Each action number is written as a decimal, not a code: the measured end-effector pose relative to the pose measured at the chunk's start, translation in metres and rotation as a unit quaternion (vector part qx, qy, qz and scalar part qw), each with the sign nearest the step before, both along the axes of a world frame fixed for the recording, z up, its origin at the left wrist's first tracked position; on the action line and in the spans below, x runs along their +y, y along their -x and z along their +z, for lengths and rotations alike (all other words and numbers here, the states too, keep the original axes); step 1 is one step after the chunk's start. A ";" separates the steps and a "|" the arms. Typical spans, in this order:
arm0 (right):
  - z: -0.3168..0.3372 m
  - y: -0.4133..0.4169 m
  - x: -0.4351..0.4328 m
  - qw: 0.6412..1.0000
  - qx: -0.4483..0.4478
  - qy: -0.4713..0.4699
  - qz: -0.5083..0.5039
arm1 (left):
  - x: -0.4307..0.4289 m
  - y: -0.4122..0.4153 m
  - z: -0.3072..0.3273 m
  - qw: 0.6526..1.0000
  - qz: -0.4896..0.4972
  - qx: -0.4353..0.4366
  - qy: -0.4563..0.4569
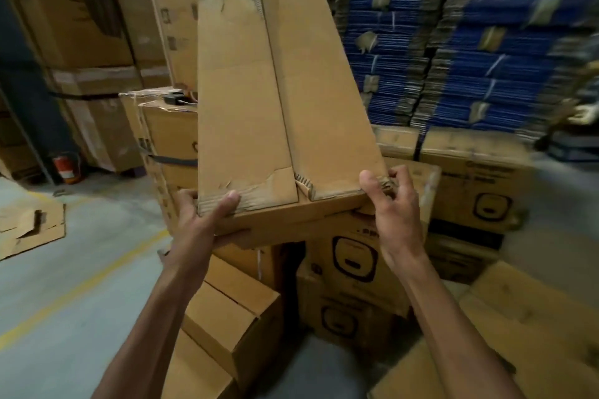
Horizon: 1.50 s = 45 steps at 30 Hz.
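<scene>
A long brown cardboard box (259, 100) is held up in front of me, its two top flaps meeting along a centre seam. The near end is worn and frayed. My left hand (201, 214) grips the near left corner, thumb on top and fingers underneath. At the near right corner, my right hand (392, 201) pinches the frayed edge, with the thumb on the top flap. The box tilts upward and away from me.
Printed cartons (353, 269) are stacked right below the held box, with more (476, 185) to the right. Tall boxes (90, 42) stand at left. Bundles of flat blue cardboard (470, 42) fill the back right. A flattened carton (29, 230) lies on the grey floor by a yellow line (81, 285).
</scene>
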State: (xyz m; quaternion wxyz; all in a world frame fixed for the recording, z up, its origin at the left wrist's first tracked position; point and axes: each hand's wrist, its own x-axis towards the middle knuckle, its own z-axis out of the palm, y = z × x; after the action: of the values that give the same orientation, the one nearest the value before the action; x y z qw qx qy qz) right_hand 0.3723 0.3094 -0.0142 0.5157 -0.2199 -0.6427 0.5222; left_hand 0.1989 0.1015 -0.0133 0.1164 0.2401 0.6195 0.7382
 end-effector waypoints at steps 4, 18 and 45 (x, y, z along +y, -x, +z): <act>-0.002 -0.030 0.030 0.998 -0.005 0.023 -0.063 | 0.058 -0.001 0.002 0.996 -0.086 -0.018 0.009; -0.015 0.001 0.120 0.971 -0.008 0.145 -0.190 | 0.221 0.083 -0.001 0.960 -0.246 -0.010 0.136; -0.021 0.090 0.257 0.912 -0.138 0.225 -0.314 | 0.400 0.164 -0.008 0.928 -0.311 -0.055 0.199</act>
State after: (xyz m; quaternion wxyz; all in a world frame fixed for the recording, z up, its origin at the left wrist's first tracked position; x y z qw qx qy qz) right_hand 0.2825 0.5668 -0.0351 0.4961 -0.5908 -0.4708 0.4280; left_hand 0.0344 0.5012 -0.0218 0.4194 0.3515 0.6404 0.5390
